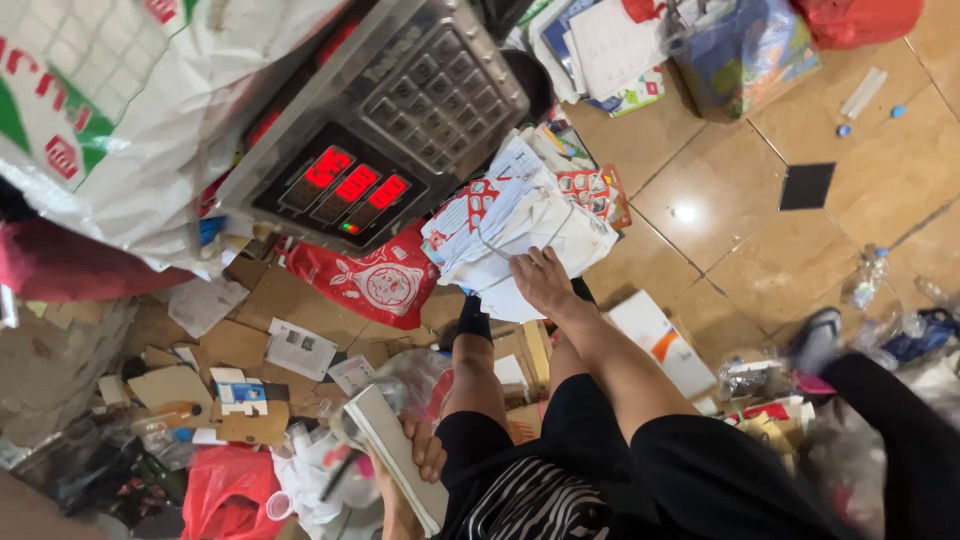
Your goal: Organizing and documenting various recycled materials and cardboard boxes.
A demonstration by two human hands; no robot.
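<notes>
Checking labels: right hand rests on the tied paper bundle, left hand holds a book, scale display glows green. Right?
Not quite. In the head view the scale display glows red, not green. The rest holds: the right hand rests on the tied paper bundle, and the left hand holds a book.

The shiny brown tile floor (730,215) fills the right side. Flat cardboard pieces (235,345) and papers (300,348) cover its lower left.
</notes>
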